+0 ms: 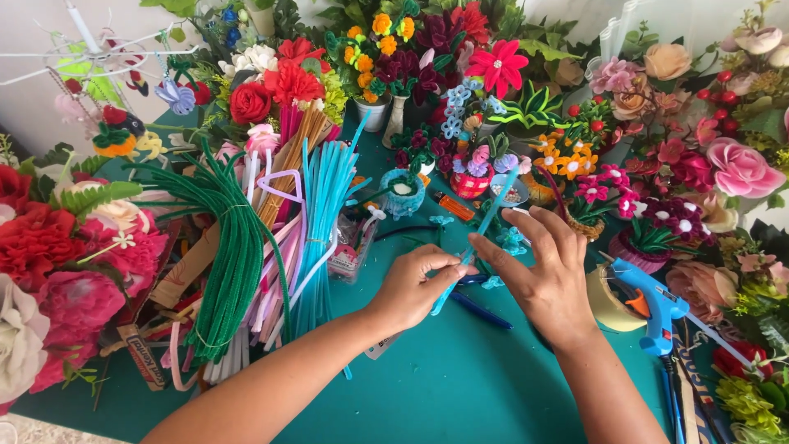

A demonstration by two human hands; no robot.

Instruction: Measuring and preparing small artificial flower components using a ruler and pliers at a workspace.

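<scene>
Far left sat the bundled pipe cleaners (238,247) (green, pink, white, light blue), fanned on the green table (460,378), well apart from both hands. Left hand (415,288) was closed in a pinch on the lower part of a light blue pipe cleaner (481,234), thumb and forefinger meeting on it. The stem's long axis ran diagonally, from low near the left fingers up and right toward the small flower pots (472,177). Right hand (546,275) sat just beside it on the right, fingers spread and loosely curled, thumb side touching or nearly touching the stem mid-length; couldn't tell if it actually gripped. Left hand was the nearer, firmer hold. The stem's bottom end was hard to separate from a dark blue tool (481,311) lying under the hands (pen or pliers handle, unclear). Blue glue gun (653,302) lay right of the right wrist, untouched. Small blue bits near the fingers were too small to identify.
</scene>
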